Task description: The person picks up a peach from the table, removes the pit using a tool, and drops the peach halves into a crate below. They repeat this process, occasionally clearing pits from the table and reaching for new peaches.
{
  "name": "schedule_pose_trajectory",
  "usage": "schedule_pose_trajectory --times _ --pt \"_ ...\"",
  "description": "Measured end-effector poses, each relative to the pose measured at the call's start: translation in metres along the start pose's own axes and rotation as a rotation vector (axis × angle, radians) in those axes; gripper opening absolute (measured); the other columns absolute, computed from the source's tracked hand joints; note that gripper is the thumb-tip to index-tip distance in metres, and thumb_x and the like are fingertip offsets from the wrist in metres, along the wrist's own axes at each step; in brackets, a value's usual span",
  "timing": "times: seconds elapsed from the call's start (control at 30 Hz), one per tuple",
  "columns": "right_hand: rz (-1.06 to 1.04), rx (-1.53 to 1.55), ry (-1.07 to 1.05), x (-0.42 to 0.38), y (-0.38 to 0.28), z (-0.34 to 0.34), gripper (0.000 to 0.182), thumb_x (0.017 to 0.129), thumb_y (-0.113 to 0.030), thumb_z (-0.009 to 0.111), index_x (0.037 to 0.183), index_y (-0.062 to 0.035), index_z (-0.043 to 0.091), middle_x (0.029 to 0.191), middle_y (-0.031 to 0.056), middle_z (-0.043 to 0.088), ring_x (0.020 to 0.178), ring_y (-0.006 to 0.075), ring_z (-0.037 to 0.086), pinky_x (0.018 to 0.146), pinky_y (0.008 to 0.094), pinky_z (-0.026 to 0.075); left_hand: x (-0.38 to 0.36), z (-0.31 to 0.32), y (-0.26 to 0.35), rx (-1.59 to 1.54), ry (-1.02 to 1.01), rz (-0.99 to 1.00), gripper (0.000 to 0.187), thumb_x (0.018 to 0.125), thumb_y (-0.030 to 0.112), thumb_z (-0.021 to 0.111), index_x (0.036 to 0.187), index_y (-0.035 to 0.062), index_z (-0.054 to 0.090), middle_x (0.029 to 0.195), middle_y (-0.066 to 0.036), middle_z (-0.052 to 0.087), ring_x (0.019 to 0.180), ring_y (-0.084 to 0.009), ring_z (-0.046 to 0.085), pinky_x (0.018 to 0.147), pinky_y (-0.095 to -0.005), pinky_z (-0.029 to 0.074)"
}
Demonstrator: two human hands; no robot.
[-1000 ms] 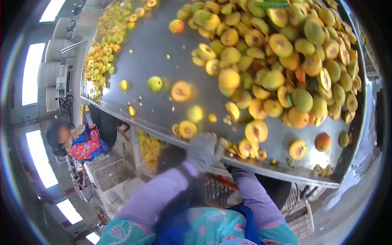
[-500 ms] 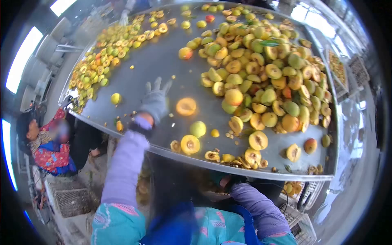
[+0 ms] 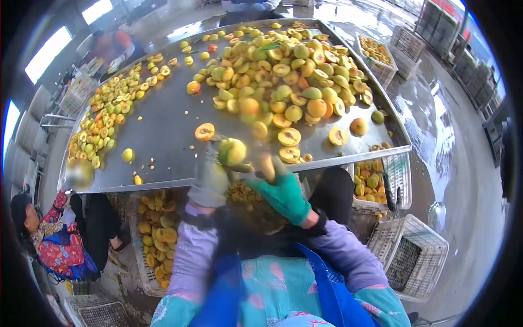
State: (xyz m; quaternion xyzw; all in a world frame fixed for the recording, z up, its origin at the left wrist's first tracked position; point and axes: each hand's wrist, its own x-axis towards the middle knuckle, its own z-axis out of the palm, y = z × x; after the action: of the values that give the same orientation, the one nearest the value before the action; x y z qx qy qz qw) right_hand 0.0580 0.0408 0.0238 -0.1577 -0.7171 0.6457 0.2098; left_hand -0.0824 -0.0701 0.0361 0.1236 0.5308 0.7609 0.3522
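My left hand (image 3: 211, 180), in a grey glove and blurred, is closed on a yellow-green peach (image 3: 233, 152) just above the table's near edge. Close beside it, my right hand (image 3: 289, 199) in a green glove has its fingers curled in. A tan, finger-like shape (image 3: 267, 168) shows at its fingertips, and a dark narrow shape lies between the hands; blur hides what they are. A cut peach half (image 3: 205, 132) rests on the metal table (image 3: 163, 143) beyond my left hand. More halves, such as this peach half (image 3: 289, 137), lie beyond my right hand.
A large heap of peaches (image 3: 283, 71) covers the table's far right, and another pile (image 3: 101, 122) its left side. Below stand a crate of peach halves (image 3: 158, 240), a crate of whole fruit (image 3: 400, 180) and a white crate (image 3: 436, 261). A co-worker (image 3: 60, 245) sits at left.
My left hand has drawn back from over the table and now holds a peach. My right hand has risen from below the edge to meet it. The view has shifted.
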Motion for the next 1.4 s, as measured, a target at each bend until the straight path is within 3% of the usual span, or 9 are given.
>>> schedule_pose_trajectory --times 0.1,0.23,0.33,0.43,0.57,0.9,1.0,1.1,1.4 --pt "-0.243 -0.048 0.131 0.015 0.02 0.004 0.05 0.077 -0.019 0.081 0.113 -0.0008 0.051 0.091 0.0139 0.06 0.081 0.0252 0.057 0.073 0.0378 0.048 -0.015 0.029 -0.017 0.194 -0.071 0.108 0.046 0.102 0.041 0.044 0.122 0.0019 0.059 0.113 -0.009 0.064 0.105 -0.016 0.06 0.093 -0.0294 0.048" --pt "-0.154 0.151 0.012 0.025 0.046 -0.015 0.049 0.077 -0.012 0.079 0.117 -0.0016 0.051 0.093 0.0102 0.061 0.082 0.0205 0.058 0.07 0.0336 0.049 0.017 0.013 -0.047 0.852 -0.233 0.55 0.029 0.099 0.004 0.04 0.121 0.0 0.059 0.112 -0.011 0.061 0.102 -0.0194 0.058 0.083 -0.0263 0.05" --pt "-0.104 0.409 0.056 0.031 0.047 -0.004 0.04 0.084 -0.017 0.074 0.113 0.0011 0.054 0.088 0.0056 0.061 0.077 0.0171 0.059 0.067 0.0303 0.049 0.032 -0.001 -0.052 1.126 -0.229 0.944 0.044 0.103 0.035 0.042 0.124 -0.0018 0.056 0.114 -0.013 0.064 0.096 -0.0173 0.065 0.078 -0.0267 0.053" --pt "0.339 0.614 0.039 0.048 0.036 -0.016 0.033 0.089 -0.027 0.068 0.104 0.0017 0.06 0.084 0.0019 0.061 0.071 0.0161 0.06 0.06 0.0294 0.049 0.016 0.008 -0.04 0.494 -0.177 0.238 0.05 0.098 0.042 0.05 0.124 -0.0007 0.056 0.096 -0.015 0.067 0.065 -0.0184 0.062 0.051 -0.0232 0.045" --pt "-0.215 -0.166 -0.043 0.099 0.083 -0.019 0.036 0.091 -0.034 0.065 0.095 0.002 0.063 0.074 0.0116 0.062 0.063 0.0213 0.059 0.054 0.0368 0.046 0.02 -0.015 -0.043 -0.245 -0.311 -0.117 0.056 0.094 0.044 0.055 0.125 -0.0022 0.055 0.09 -0.018 0.068 0.052 -0.0218 0.06 0.04 -0.0226 0.041" --pt "0.018 -0.226 -0.054 0.009 0.042 0.004 0.027 0.096 -0.028 0.059 0.104 -0.0026 0.054 0.074 0.0221 0.059 0.069 0.0378 0.061 0.058 0.0424 0.045 0.008 -0.027 -0.04 -0.216 -0.046 -0.008 0.055 0.096 0.045 0.054 0.123 -0.0024 0.055 0.107 -0.019 0.066 0.09 -0.0267 0.067 0.067 -0.0291 0.057" --pt "-0.164 -0.234 -0.025 -0.006 0.045 0.015 0.024 0.097 -0.026 0.057 0.104 -0.0038 0.053 0.075 0.0226 0.061 0.071 0.0423 0.061 0.057 0.0458 0.045 0.005 -0.029 -0.057 0.675 -0.038 0.491 0.056 0.098 0.048 0.047 0.119 -0.0028 0.057 0.102 -0.017 0.066 0.09 -0.0242 0.067 0.076 -0.0298 0.056" --pt "-0.078 -0.193 -0.036 -0.011 0.037 0.019 0.023 0.097 -0.026 0.057 0.104 -0.0042 0.053 0.074 0.0231 0.061 0.07 0.0448 0.061 0.055 0.0488 0.044 -0.004 -0.019 -0.052 -0.037 -0.004 0.109 0.055 0.101 0.047 0.043 0.117 -0.0041 0.057 0.1 -0.015 0.067 0.092 -0.0234 0.067 0.083 -0.0323 0.055" --pt "-0.049 -0.253 -0.053 -0.009 0.054 0.023 0.03 0.1 -0.032 0.05 0.1 -0.0023 0.053 0.074 0.0256 0.061 0.07 0.0458 0.061 0.056 0.0518 0.043 0.0 -0.02 -0.067 0.35 0.078 0.349 0.051 0.106 0.036 0.034 0.104 -0.0047 0.064 0.091 -0.013 0.068 0.083 -0.0206 0.066 0.08 -0.0307 0.053"
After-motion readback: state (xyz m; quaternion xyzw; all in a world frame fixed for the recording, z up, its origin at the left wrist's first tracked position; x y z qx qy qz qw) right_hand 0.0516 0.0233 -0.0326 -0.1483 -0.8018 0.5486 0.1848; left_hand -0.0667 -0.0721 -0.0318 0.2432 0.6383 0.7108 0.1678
